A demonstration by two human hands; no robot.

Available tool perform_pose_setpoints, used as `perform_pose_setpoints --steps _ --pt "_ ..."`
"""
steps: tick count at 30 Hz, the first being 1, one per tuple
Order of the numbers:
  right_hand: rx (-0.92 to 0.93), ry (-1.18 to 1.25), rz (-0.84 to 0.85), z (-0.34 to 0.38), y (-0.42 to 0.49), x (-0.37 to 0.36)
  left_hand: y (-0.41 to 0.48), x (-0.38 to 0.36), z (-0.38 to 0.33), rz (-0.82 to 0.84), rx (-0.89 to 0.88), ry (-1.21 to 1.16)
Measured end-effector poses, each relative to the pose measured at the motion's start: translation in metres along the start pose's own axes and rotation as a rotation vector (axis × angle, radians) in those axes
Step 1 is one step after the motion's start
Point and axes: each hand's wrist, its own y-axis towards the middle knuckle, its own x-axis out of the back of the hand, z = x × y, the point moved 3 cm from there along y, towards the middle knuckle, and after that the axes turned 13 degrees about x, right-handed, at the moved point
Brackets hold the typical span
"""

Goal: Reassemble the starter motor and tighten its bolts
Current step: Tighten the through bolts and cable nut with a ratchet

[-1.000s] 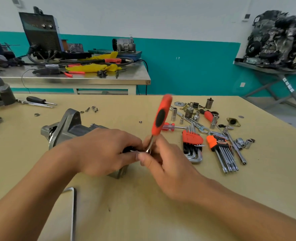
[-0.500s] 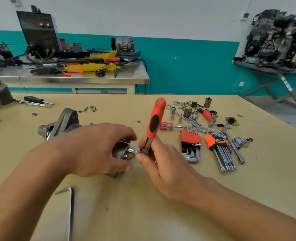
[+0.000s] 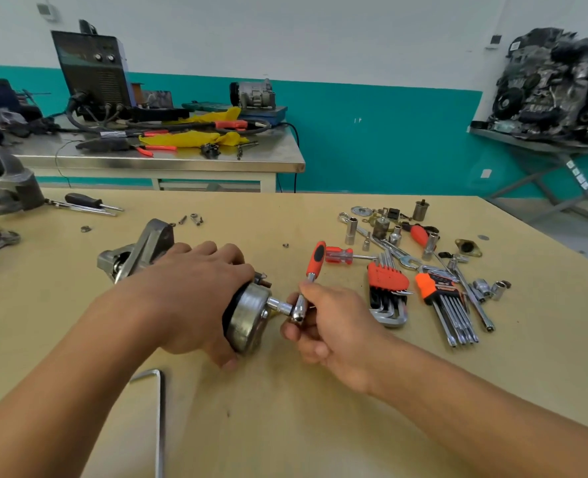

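Right hand (image 3: 334, 326) grips ratchet (image 3: 315, 270) on starter motor (image 3: 247, 315).

Starter motor (image 3: 247, 319) mostly under left hand (image 3: 196, 294)

A single wide-angle view looks from the person's head, forward and down across the wooden table (image 3: 285, 426). It sits close: both forearms enter from the bottom corners, and the left hand (image 3: 196, 298) and right hand (image 3: 337, 322) meet at frame centre. The far wall (image 3: 320, 46) fills the top.
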Motion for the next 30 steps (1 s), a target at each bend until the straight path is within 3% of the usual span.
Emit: perform_pose_setpoints --steps 4,6,11,22,27,30 --pt "0.805 -0.81 0.103 0.01 -0.012 0.006 0.001 -0.002 0.0 -0.004 0.003 0.0" --pt "0.913 -0.901 0.129 0.006 -0.013 0.009 0.001 -0.001 0.0 0.001 0.009 -0.008" --pt "0.635 -0.446 -0.036 -0.002 -0.003 -0.002 -0.001 -0.005 -0.003 -0.072 0.03 -0.012" --pt "0.188 -0.076 -0.219 -0.005 0.013 -0.01 -0.003 -0.011 -0.004 -0.176 0.05 0.014" --pt "0.269 -0.093 -0.13 -0.004 0.009 -0.01 -0.007 -0.018 -0.004 -0.282 0.028 0.023" --pt "0.546 -0.333 -0.047 -0.002 0.009 -0.005 -0.008 -0.02 -0.002 -0.322 0.017 0.012"
